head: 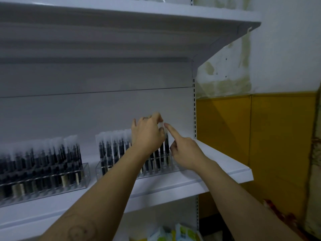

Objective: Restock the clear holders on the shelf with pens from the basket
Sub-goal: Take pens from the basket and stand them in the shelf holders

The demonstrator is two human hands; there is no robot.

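Head view. Two clear holders stand side by side on the white shelf (218, 160), toward its right end. The left holder (86, 174) is packed with dark pens (52, 159) standing upright in clear sleeves. The right holder (98, 171) sits close to the shelf's right edge and carries a similar row.

Both forearms reach up and forward from the lower edge of the view and meet over the right end of the right holder. The left hand (147, 134) is seen from the back, wrist bent slightly. Its thumb and curled fingers pinch the clear top of one pen (166, 145), which stands upright at the right end of the row, its lower end inside the holder. The right hand (186, 153) holds nothing. Its index finger is straight, with the tip at the top of that pen, and the other fingers are curled under.

An upper shelf (121, 23) overhangs the scene. Blurred packets (173, 232) lie below the shelf
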